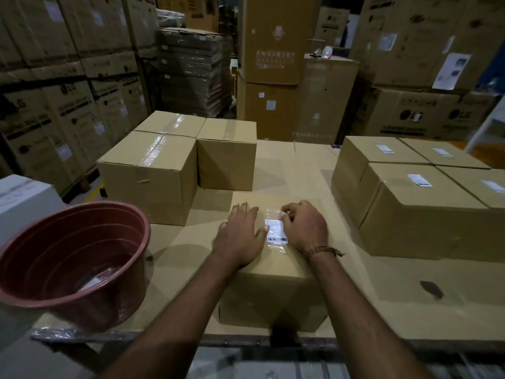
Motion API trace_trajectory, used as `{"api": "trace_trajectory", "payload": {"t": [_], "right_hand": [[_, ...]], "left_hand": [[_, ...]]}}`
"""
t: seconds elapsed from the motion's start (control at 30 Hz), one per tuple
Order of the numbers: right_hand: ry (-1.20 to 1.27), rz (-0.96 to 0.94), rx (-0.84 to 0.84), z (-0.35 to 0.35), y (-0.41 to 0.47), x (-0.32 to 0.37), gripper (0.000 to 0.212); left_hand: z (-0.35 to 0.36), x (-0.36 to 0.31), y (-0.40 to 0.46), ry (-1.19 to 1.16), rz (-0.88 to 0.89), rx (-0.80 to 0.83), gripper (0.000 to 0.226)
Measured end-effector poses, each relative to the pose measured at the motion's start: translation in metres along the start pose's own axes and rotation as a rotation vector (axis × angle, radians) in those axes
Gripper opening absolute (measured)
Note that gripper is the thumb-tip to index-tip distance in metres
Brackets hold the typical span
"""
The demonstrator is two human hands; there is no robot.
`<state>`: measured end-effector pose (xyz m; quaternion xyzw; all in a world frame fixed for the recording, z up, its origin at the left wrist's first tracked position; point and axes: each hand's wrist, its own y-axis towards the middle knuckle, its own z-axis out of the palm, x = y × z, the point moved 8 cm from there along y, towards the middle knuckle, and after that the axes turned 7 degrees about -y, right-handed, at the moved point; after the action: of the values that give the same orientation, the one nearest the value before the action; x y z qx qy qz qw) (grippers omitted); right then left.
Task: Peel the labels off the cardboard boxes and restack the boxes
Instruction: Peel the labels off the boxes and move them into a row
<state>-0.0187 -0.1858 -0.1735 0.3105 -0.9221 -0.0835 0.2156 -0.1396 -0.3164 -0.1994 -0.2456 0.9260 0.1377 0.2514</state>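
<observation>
Box [273,269] at table's near edge, label [276,231] on top. Left hand [240,236] flat, fingers spread, steadying. Right hand [303,228] fingertips curled, picking label's far edge. Risk: label tears if yanked.

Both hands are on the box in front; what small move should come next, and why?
Probably lift the label's top edge with the right hand, whose fingertips curl at that edge. The label looks still flat on the box, and the left hand presses flat beside it, steadying.

Dim warehouse light, glare on tape, bowed edges, soft blur.
</observation>
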Motion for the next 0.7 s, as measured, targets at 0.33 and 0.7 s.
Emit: {"api": "trace_trajectory", "payload": {"t": [0.33, 0.7], "right_hand": [[0.121, 0.156, 0.011, 0.003, 0.011, -0.01, 0.007], [0.057, 0.061, -0.111, 0.009, 0.009, -0.01, 0.008]], "left_hand": [[0.003, -0.002, -0.003, 0.072, 0.003, 0.011, 0.09], [0.002, -0.001, -0.005, 0.03, -0.003, -0.019, 0.093]]}}
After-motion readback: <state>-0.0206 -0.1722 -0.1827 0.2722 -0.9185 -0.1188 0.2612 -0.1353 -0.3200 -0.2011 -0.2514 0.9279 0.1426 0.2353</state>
